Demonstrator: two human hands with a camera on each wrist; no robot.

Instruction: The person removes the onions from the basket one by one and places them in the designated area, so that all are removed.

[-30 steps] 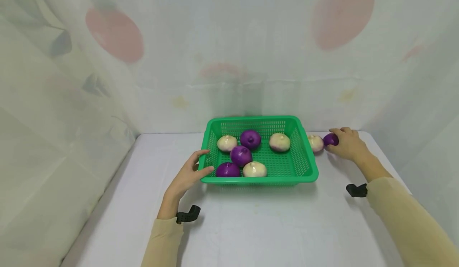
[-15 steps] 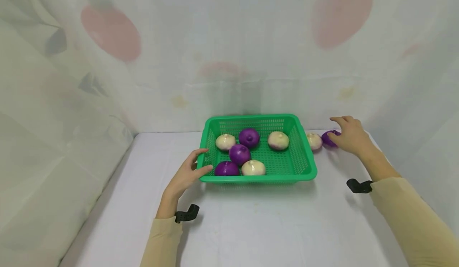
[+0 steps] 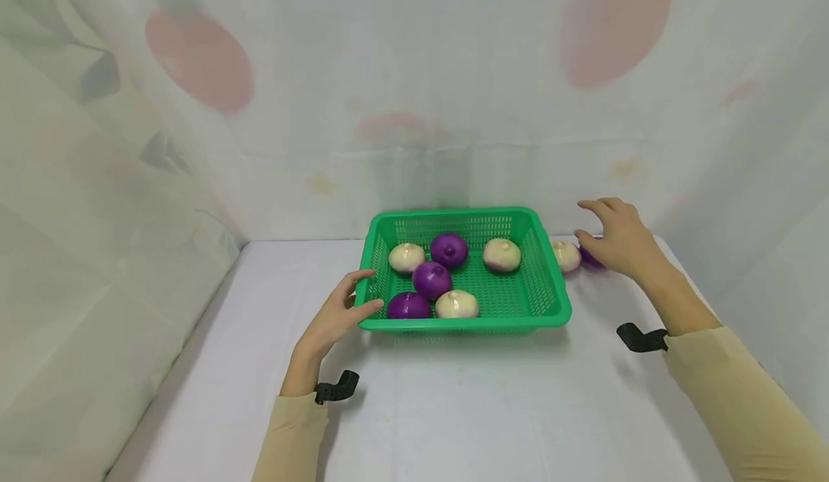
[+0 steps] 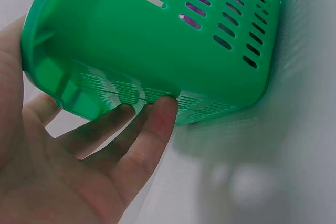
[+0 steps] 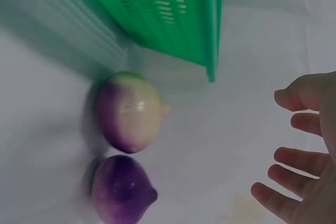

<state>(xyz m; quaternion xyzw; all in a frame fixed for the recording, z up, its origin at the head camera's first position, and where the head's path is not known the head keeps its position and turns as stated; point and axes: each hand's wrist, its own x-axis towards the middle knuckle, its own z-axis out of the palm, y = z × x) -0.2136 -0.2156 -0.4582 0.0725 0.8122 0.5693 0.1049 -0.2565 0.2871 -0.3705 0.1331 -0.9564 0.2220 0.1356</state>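
A green plastic basket [image 3: 463, 324] stands on the white table, holding three purple onion-like bulbs [image 3: 449, 250] and three white-and-purple turnips [image 3: 501, 255]. At its left end my left hand [image 3: 327, 320] grips the wall, thumb at the rim and fingertips against the outside, as the left wrist view shows on the basket wall [image 4: 131, 40]. My right hand [image 3: 618, 241] hovers beyond the basket's right end with parted fingers and nothing in it. Below it lie another turnip [image 5: 131, 111] and another purple bulb [image 5: 123, 190], side by side; the hand partly hides the bulb in the head view.
A pale printed curtain [image 3: 421, 165] hangs right behind the table's back edge. More cloth closes in the left side [image 3: 84, 252] and right side [image 3: 764, 252]. White cloth covers the table [image 3: 453, 410] in front of the basket.
My right hand has let go of the purple bulb beside the turnip, risen, and then shifted left toward the basket. The left hand keeps its place on the basket.
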